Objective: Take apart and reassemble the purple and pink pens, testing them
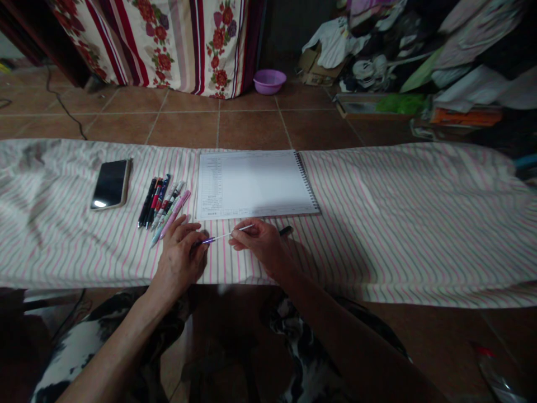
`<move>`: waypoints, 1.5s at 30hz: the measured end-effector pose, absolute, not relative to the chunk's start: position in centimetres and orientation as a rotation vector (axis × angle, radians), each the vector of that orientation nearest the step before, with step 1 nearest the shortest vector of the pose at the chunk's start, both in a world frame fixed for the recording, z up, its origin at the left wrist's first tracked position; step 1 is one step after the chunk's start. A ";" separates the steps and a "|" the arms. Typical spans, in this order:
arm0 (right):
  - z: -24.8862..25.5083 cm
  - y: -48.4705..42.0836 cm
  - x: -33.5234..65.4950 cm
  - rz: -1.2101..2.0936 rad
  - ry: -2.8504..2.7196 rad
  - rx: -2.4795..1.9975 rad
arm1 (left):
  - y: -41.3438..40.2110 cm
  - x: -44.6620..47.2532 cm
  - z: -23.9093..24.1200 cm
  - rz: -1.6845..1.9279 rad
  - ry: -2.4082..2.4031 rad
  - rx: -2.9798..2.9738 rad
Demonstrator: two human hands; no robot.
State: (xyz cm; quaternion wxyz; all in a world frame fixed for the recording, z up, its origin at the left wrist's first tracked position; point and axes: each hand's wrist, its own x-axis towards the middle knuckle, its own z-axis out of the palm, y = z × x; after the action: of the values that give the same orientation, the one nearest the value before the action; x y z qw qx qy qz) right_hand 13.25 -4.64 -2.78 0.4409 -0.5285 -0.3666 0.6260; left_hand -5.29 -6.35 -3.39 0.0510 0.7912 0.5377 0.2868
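My left hand (181,258) and my right hand (259,244) rest on the striped cloth (398,224) near its front edge. Between them they pinch a thin pen refill (224,235), pale with a purple end, one hand at each end. A dark pen part (286,230) pokes out from behind my right hand. Just beyond lies an open spiral notebook (255,183) with a printed column at its left. A row of several pens (164,206) lies left of it.
A dark smartphone (109,183) lies on the cloth at the left. Past the cloth is a brown tiled floor with a purple bowl (269,81), a flowered hanging fabric (168,39) and a heap of clothes and boxes (419,61) at the right.
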 end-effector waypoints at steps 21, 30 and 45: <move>-2.1 -5.2 13.8 1.150 -1.657 -1.489 | -6.8 -3.8 -1.6 0.723 1.507 2.407; -2.3 -4.9 13.9 1.155 -1.691 -1.457 | -6.6 -3.6 -1.8 0.720 1.512 2.417; -2.1 -5.1 14.6 0.939 -2.019 -1.309 | -6.0 -3.5 -2.8 0.800 1.490 2.453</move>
State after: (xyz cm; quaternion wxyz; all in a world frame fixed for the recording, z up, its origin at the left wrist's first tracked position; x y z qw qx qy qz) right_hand 14.59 -5.11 -2.10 0.2758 -0.4873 -0.7512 0.3495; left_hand -3.47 -5.99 -2.78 0.0808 0.8207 0.4984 0.2676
